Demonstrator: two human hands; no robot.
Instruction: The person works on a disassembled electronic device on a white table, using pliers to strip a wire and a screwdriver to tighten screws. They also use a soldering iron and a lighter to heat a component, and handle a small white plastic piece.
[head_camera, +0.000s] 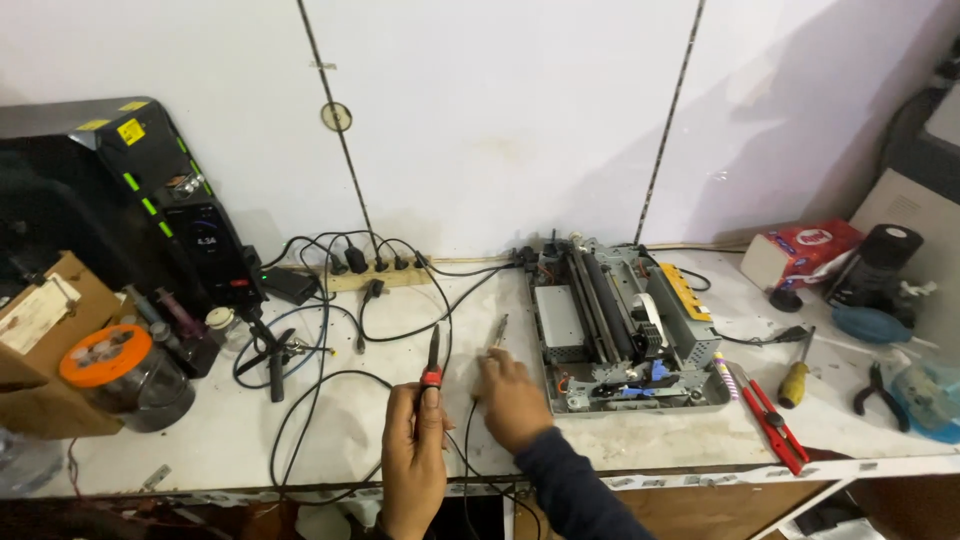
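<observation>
— Your left hand (413, 450) is closed in a fist around the black and red probe (433, 362), tip pointing up and away from you. Your right hand (510, 398) lies on the white bench (640, 440) with its fingers pinched on the second probe (497, 334), just beside the opened printer chassis (625, 330).

— What do you see going wrong?

— The black leads (320, 400) loop all over the bench in front of you. If you lift either probe quickly, I think a loop can catch and drag the small tripod (272, 352) or the jar with the orange lid (125, 375).

— And near the chassis?

— Your right hand sits close to its bare metal edge. A slip of that tip could, in my judgement, bridge exposed parts inside. The red cutters (770, 415) and yellow screwdriver (797, 375) lie near the bench edge, so a sweep of your sleeve might knock them off.
</observation>
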